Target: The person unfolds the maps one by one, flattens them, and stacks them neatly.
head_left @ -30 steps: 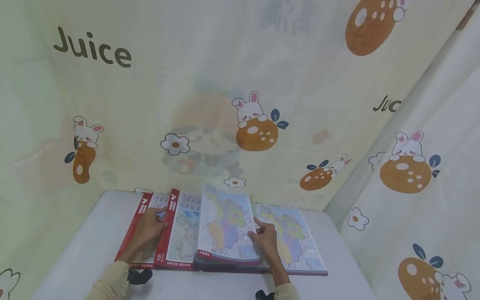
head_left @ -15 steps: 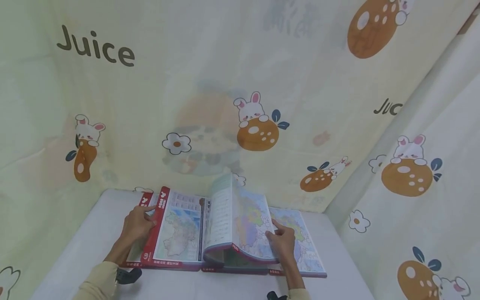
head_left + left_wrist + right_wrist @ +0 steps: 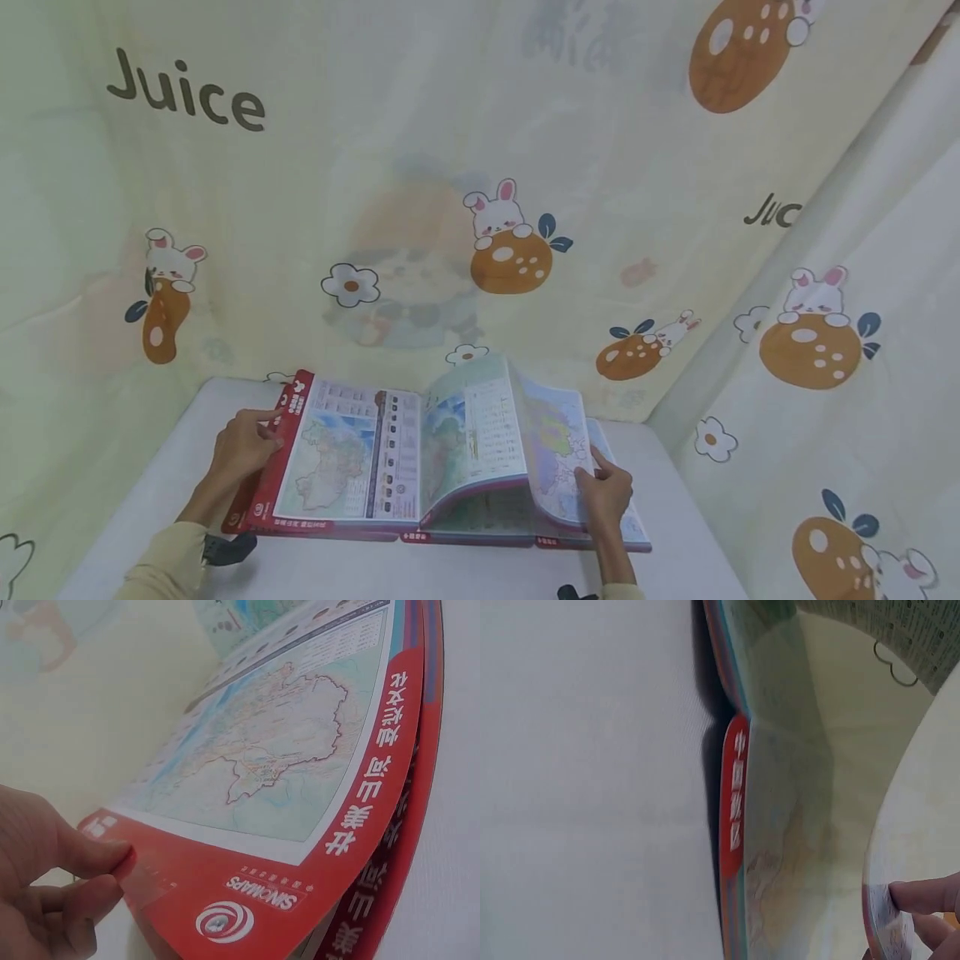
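Note:
A long folding map (image 3: 337, 462) with a red left border stretches between my two hands. At its left edge, my left hand (image 3: 242, 443) pinches the red border between thumb and fingers; the left wrist view shows this grip at the corner near the SINOMAPS logo (image 3: 262, 894). My right hand (image 3: 607, 497) pinches the right edge of a bent panel (image 3: 562, 450). Between them, a middle panel (image 3: 476, 442) arches up in a fold. Underneath lies another red-edged map (image 3: 401, 847), mostly hidden, its red tab (image 3: 735, 795) showing along the front.
The maps lie on a white-covered table (image 3: 360, 571). A cream curtain (image 3: 300, 183) printed with rabbits and oranges hangs close behind the table, and another curtain panel (image 3: 885, 433) stands at the right side.
My left hand has moved left with the red border, and my right hand has moved right with its edge. The folded panels have spread apart, uncovering more of the printed map.

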Available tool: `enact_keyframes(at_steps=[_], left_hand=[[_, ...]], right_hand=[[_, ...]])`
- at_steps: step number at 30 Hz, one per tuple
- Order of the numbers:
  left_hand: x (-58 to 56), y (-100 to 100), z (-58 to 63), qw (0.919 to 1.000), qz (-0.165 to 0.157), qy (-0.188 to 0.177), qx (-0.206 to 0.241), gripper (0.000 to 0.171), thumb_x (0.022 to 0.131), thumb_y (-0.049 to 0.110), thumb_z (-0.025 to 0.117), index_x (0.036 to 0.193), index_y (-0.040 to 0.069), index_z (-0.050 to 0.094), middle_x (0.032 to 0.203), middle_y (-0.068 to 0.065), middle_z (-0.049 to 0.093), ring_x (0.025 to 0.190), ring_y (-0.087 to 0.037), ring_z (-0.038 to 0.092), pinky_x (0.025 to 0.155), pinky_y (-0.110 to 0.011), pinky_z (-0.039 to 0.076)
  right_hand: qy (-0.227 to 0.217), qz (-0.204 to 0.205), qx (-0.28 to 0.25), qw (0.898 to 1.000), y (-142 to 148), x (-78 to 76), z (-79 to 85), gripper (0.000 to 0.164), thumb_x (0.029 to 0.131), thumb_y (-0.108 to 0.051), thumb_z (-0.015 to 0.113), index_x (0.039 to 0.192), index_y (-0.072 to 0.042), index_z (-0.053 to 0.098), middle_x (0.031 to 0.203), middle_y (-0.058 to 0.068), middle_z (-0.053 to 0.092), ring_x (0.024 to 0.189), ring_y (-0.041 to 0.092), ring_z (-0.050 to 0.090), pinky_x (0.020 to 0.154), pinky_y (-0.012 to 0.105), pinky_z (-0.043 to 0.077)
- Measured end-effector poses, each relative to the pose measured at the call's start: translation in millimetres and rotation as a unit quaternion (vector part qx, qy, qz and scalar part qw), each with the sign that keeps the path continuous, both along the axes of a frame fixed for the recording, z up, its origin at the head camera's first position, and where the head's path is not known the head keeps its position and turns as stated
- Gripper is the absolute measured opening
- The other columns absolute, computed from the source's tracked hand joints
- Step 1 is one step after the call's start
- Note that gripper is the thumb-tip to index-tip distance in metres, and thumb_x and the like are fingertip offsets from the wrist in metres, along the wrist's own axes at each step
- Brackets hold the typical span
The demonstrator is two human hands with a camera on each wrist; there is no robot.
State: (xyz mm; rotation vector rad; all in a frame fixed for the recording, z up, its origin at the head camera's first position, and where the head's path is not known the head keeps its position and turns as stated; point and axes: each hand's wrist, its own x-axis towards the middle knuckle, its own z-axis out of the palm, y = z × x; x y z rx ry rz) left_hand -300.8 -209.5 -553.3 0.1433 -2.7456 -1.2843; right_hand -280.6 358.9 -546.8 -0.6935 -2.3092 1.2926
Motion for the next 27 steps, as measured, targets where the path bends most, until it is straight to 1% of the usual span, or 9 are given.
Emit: enact_keyframes(at_steps=[4,8,12,15,19,23,25,27], left_hand=[[-0.4,-4,-1.1,0.9999,0.005,-0.003,-0.011,0.06,0.096,0.005,0.073,0.15,-0.013,0.054,0.109,-0.036,0.075,0.075,-0.03,0.075,0.061,-0.035,0.059],[-0.7,-4,-0.5,0.9998,0.004,0.001,-0.02,0.057,0.096,0.004,0.072,0.147,-0.016,0.055,0.106,-0.037,0.075,0.073,-0.028,0.073,0.06,-0.034,0.055],[-1.7,-5,-1.4,0.9993,0.009,0.0,-0.037,0.056,0.096,0.003,0.072,0.146,-0.016,0.055,0.106,-0.037,0.075,0.074,-0.03,0.073,0.06,-0.033,0.05],[-2.7,-6,-4.3,0.9987,0.011,-0.004,-0.049,0.057,0.096,0.004,0.071,0.146,-0.016,0.055,0.106,-0.037,0.075,0.073,-0.029,0.072,0.061,-0.033,0.047],[-3.4,-8,-8.5,0.9978,0.012,-0.013,-0.064,0.057,0.096,0.005,0.071,0.145,-0.018,0.054,0.106,-0.037,0.075,0.074,-0.028,0.072,0.062,-0.034,0.044],[-4.4,-8,-10.6,0.9968,0.018,-0.02,-0.075,0.056,0.097,0.006,0.071,0.143,-0.021,0.054,0.111,-0.039,0.074,0.079,-0.033,0.073,0.065,-0.035,0.045],[-4.5,-7,-11.0,0.9964,0.021,-0.021,-0.079,0.056,0.097,0.006,0.071,0.143,-0.021,0.054,0.113,-0.039,0.073,0.08,-0.034,0.072,0.066,-0.035,0.045],[-4.1,-6,-11.2,0.9962,0.022,-0.019,-0.083,0.055,0.096,0.005,0.071,0.142,-0.021,0.055,0.113,-0.04,0.072,0.078,-0.033,0.07,0.065,-0.035,0.044]], right_hand=[[0.016,-0.016,0.026,0.999,16,0.2,-7.4,0.058,0.084,-0.002,0.074,0.142,-0.006,0.07,0.104,0.03,0.074,0.083,0.028,0.061,0.075,0.034,0.043],[0.034,-0.032,0.055,0.997,30,0.0,-14.9,0.058,0.08,0.001,0.072,0.138,-0.004,0.072,0.096,0.03,0.076,0.072,0.026,0.06,0.067,0.033,0.042],[0.051,-0.038,0.084,0.994,42,-3.6,-20.4,0.058,0.077,0.003,0.07,0.135,-0.002,0.073,0.086,0.03,0.076,0.061,0.021,0.057,0.059,0.031,0.04],[0.051,-0.043,0.099,0.993,51,-7.7,-22.4,0.058,0.078,0.006,0.068,0.136,0.0,0.073,0.086,0.031,0.075,0.058,0.021,0.056,0.055,0.03,0.039],[0.034,-0.05,0.105,0.993,65,-9.4,-21.4,0.059,0.079,0.009,0.064,0.137,0.003,0.07,0.089,0.033,0.073,0.059,0.023,0.055,0.051,0.03,0.038],[0.023,-0.058,0.107,0.992,77,-10.8,-21.1,0.058,0.078,0.011,0.063,0.134,0.005,0.071,0.096,0.036,0.074,0.06,0.024,0.053,0.051,0.031,0.036],[0.02,-0.056,0.105,0.993,82,-11.7,-21.7,0.057,0.076,0.011,0.062,0.132,0.006,0.072,0.103,0.037,0.075,0.06,0.026,0.053,0.052,0.032,0.036],[0.016,-0.054,0.113,0.992,86,-11.2,-23.2,0.057,0.074,0.011,0.061,0.13,0.007,0.073,0.112,0.037,0.075,0.064,0.031,0.058,0.054,0.034,0.039]])
